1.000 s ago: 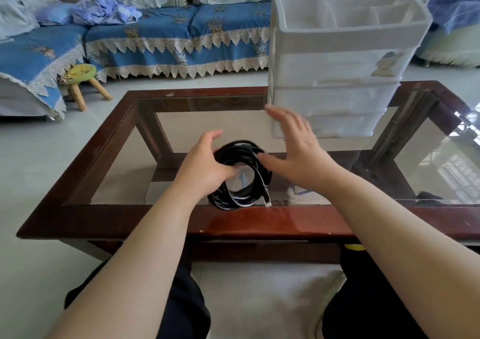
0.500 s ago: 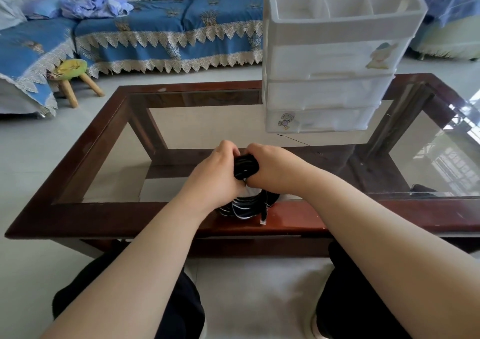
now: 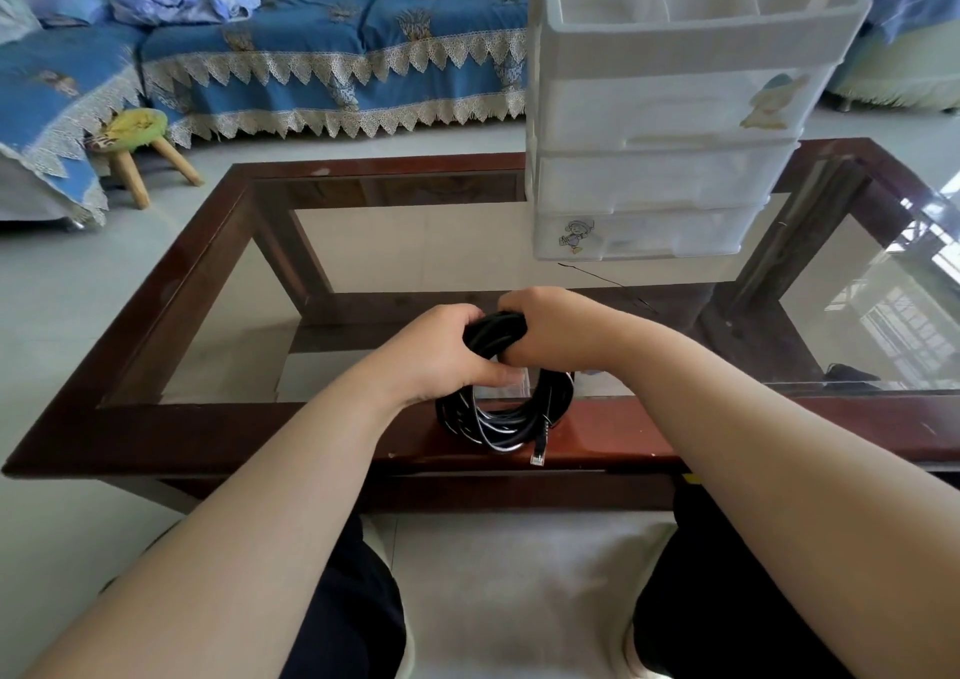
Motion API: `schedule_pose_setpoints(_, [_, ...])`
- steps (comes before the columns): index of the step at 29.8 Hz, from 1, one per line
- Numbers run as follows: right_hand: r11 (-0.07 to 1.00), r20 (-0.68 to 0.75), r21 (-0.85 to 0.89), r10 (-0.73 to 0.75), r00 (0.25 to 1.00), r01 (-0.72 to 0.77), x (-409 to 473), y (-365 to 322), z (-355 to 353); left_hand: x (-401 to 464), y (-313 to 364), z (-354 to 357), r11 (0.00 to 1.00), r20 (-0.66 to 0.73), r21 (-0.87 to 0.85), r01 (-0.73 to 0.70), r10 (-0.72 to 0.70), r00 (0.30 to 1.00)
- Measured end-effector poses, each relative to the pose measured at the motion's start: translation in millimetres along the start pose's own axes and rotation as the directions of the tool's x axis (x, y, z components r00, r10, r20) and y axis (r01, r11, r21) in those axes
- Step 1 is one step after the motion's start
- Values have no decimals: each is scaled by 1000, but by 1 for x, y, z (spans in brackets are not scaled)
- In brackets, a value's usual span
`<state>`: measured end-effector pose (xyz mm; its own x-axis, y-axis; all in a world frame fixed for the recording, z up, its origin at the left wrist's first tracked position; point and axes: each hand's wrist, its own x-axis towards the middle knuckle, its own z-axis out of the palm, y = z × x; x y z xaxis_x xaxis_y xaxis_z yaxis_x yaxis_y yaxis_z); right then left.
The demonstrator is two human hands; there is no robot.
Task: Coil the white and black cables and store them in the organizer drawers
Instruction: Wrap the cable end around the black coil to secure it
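Observation:
A coiled black cable (image 3: 511, 418) stands on edge over the near wooden rim of the glass coffee table (image 3: 218, 429); its clear plug hangs at the bottom. My left hand (image 3: 441, 353) grips the coil's upper left side. My right hand (image 3: 553, 327) grips the top of the coil from the right, fingers curled round the strands. The white plastic organizer (image 3: 660, 111) with three shut drawers and an open divided top tray stands on the far right of the table. No white cable is visible.
A thin dark wire (image 3: 608, 280) lies on the glass in front of the organizer. A blue-covered sofa (image 3: 332, 54) and a small green stool (image 3: 137, 132) stand beyond the table. My knees are under the near edge.
A second ago my right hand was open by the organizer and the left held the coil alone. Both hands now grip the coil's top and have lifted it upright at the near rim.

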<state>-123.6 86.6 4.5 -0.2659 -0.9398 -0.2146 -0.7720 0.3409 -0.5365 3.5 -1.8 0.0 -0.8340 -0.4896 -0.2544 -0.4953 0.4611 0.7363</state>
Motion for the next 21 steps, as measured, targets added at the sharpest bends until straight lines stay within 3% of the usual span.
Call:
schedule_pose_setpoints(2, [998,88,47,-42,995,38,1,3,-8,3,0,-2,1000,-1,-7,22,-22,1000])
schedule_pose_setpoints(4, [979,226,201,-84,971,38,5,15,-17,4,0,-2,996,33,-81,34,-31,999])
schedule_pose_setpoints(7, [888,425,451,-126,896,-89,16,39,-22,5,0,3,969,87,-243,53,-33,996])
schedule_pose_setpoints(9, [836,508,542,-248,825,-82,21,54,-25,6,0,6,960,86,-273,58,-36,996])
schedule_pose_setpoints(11, [692,413,705,-226,882,-153,19,61,-34,9,-3,6,967,53,-251,52,-40,998])
schedule_pose_setpoints(12, [610,305,773,-116,945,-175,20,65,-39,10,-6,5,969,32,-239,57,-51,998])
schedule_pose_setpoints(13, [594,155,790,47,987,-152,23,72,-42,10,-9,2,968,10,-241,70,-69,998])
schedule_pose_setpoints(14, [682,-29,715,244,969,-150,27,82,-42,11,-12,1,963,-8,-256,85,-90,996])
schedule_pose_setpoints(15, [817,-208,524,397,894,-241,33,92,-41,11,-13,0,957,-26,-274,94,-105,994])
schedule_pose_setpoints(16, [875,-320,287,472,822,-390,38,103,-37,11,-14,0,954,-42,-286,94,-111,993])
schedule_pose_setpoints(18, [804,-321,2,563,761,-594,42,120,-25,10,-16,1,950,-60,-299,94,-117,991])
schedule_pose_setpoints(21, [763,-346,-59,589,730,-643,37,127,-10,7,-19,1,927,-25,-360,103,-120,993])
